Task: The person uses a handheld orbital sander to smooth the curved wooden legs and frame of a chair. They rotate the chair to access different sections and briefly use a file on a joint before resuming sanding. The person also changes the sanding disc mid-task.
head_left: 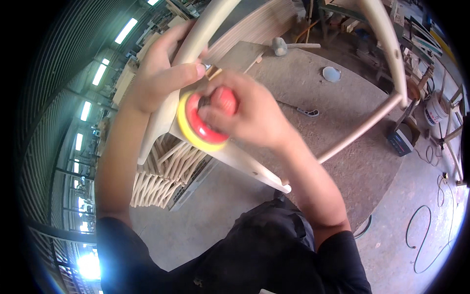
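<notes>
Filling right hand's (249,115) grip: red sander (208,122) against chair frame (196,41)

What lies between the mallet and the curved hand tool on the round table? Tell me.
In the head view, only bare table top lies between the mallet and the hand tool; a pale disc sits off right.

The right hand (247,113) covers most of the red and yellow sander (203,122), hiding its top. The chair frame (230,152) runs off the upper edge. Motion perhaps blurs both hands.
</notes>
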A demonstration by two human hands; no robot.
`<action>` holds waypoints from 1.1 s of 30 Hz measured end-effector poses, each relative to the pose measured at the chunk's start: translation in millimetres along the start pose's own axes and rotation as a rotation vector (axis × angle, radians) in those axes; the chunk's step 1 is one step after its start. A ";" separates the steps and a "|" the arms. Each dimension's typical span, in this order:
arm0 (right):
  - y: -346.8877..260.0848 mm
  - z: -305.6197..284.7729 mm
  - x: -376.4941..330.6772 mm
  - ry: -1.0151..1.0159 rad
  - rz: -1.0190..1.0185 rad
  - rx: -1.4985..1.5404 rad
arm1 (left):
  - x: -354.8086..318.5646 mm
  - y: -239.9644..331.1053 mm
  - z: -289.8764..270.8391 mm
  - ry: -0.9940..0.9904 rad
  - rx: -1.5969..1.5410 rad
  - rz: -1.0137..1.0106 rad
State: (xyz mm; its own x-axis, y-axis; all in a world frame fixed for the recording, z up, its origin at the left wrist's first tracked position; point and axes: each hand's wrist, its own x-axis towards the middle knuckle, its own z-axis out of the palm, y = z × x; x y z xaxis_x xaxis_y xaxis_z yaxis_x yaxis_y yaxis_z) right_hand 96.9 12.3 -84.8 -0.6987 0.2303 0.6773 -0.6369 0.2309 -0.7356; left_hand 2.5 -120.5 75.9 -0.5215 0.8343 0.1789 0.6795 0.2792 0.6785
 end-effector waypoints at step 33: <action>-95.3 -120.9 -200.3 0.797 0.274 -0.360 | 31.7 -58.2 -46.9 -0.237 0.582 0.331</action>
State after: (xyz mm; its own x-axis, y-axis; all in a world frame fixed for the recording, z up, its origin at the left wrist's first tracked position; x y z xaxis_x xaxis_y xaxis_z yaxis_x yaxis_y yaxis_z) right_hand 336.9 58.5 -148.6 -0.2932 0.8739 0.3877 -0.2489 0.3218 -0.9135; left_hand -77.7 -132.6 75.4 -0.1584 0.9817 0.1054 0.9828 0.1465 0.1124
